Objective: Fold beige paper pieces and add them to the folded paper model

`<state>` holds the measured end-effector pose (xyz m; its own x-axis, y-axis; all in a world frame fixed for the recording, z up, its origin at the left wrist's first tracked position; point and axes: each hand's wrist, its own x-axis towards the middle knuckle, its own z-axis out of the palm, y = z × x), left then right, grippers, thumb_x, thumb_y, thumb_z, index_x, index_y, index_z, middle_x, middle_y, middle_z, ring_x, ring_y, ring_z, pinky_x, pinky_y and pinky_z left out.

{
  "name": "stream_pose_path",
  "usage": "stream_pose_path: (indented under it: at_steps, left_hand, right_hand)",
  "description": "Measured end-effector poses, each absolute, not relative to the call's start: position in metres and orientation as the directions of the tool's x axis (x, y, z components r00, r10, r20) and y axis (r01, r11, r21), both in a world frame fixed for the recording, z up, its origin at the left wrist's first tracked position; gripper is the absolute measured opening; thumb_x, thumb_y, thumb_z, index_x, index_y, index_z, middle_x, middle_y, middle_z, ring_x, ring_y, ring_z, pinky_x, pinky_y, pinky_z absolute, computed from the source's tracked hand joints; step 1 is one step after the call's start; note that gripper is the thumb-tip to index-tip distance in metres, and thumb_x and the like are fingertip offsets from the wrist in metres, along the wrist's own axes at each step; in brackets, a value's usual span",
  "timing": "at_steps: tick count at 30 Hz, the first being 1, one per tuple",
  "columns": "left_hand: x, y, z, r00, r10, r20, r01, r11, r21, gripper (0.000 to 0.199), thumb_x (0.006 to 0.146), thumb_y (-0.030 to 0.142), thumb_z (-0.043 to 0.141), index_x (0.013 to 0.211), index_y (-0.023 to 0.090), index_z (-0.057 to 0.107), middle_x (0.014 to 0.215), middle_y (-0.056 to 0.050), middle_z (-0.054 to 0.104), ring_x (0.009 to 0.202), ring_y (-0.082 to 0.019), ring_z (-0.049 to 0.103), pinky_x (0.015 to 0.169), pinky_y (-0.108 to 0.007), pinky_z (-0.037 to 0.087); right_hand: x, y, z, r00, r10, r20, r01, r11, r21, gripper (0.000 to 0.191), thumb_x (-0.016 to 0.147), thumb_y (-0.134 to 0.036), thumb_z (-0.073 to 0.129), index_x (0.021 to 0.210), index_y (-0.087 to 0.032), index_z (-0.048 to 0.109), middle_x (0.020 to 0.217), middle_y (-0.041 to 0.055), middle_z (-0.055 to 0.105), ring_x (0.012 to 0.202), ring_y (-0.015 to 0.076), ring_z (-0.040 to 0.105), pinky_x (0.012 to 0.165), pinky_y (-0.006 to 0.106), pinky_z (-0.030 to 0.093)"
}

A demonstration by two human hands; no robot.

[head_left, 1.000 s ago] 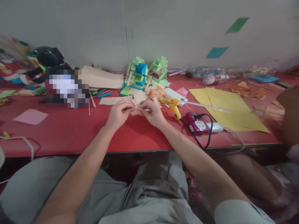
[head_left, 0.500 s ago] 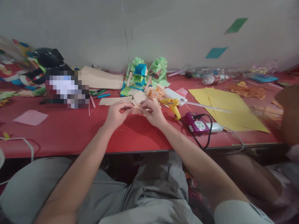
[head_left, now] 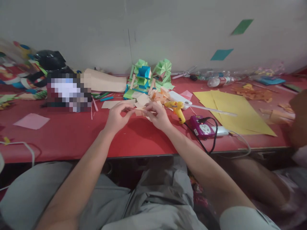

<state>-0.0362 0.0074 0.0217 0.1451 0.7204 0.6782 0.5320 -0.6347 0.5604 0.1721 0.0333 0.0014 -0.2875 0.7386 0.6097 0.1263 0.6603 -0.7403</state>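
Above the red table, my left hand (head_left: pixel 119 117) and my right hand (head_left: pixel 156 115) face each other, each pinching a small piece of peach paper (head_left: pixel 139 111) between thumb and fingers. Its exact shape is partly hidden by the fingers. Pale paper pieces (head_left: pixel 143 99) and crumpled orange paper (head_left: pixel 160 94) lie just behind. Beside my right hand is a yellow glue gun (head_left: pixel 177 111) with a clear glue stick in its back. Folded green and blue paper shapes (head_left: pixel 144 76) stand further back.
A purple power socket (head_left: pixel 201 127) with a black cable sits on the red table (head_left: pixel 96 137). Yellow sheets (head_left: pixel 240 111) and plastic bottles (head_left: pixel 220 81) are at right. Another person's arm (head_left: pixel 298 118) rests at the right edge. Pink paper (head_left: pixel 31 121) lies left.
My hands have drawn slightly apart, my left hand moving a little left, and more of the peach paper shows between them.
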Motion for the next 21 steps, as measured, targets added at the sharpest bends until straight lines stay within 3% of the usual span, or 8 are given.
stream_pose_path:
  at_steps: [3,7,12,21]
  left_hand:
    - [-0.0336,0.0065,0.0212,0.164,0.731,0.662,0.492,-0.642,0.588,0.019,0.088,0.036,0.067,0.098,0.02,0.069,0.103,-0.008,0.07,0.089,-0.019,0.069,0.078,-0.031,0.059]
    - [-0.0306,0.006,0.0224,0.209,0.705,0.677,0.492,-0.675,0.551,0.011,0.09,0.03,0.065,0.089,0.021,0.069,0.097,-0.007,0.071,0.093,-0.019,0.067,0.08,-0.032,0.058]
    - [-0.0301,0.0063,0.023,0.195,0.695,0.692,0.53,-0.668,0.522,0.007,0.089,0.026,0.066,0.085,0.021,0.068,0.093,-0.006,0.071,0.09,-0.019,0.067,0.077,-0.032,0.057]
    - [-0.0304,0.0038,0.0235,0.215,0.66,0.72,0.594,-0.674,0.44,0.006,0.089,0.023,0.065,0.085,0.021,0.069,0.091,-0.005,0.072,0.088,-0.019,0.067,0.081,-0.033,0.054]
  right_hand:
    - [0.1711,0.0341,0.0,-0.297,0.729,0.616,0.117,0.668,-0.735,0.026,0.091,-0.046,0.06,0.083,-0.021,0.061,0.097,0.0077,0.064,0.099,0.0199,0.061,0.077,0.032,0.056]
    - [0.17,0.0342,-0.0016,-0.31,0.722,0.619,0.11,0.673,-0.731,0.025,0.091,-0.045,0.061,0.082,-0.021,0.06,0.097,0.008,0.064,0.1,0.0199,0.062,0.077,0.032,0.056]
    - [0.1699,0.0328,-0.0009,-0.324,0.719,0.615,0.111,0.675,-0.73,0.023,0.091,-0.043,0.061,0.082,-0.021,0.06,0.099,0.0082,0.063,0.096,0.0191,0.063,0.068,0.028,0.055]
    - [0.1705,0.0342,-0.0021,-0.317,0.705,0.634,0.094,0.688,-0.719,0.017,0.091,-0.036,0.062,0.082,-0.021,0.061,0.097,0.0075,0.064,0.098,0.019,0.062,0.074,0.03,0.055]
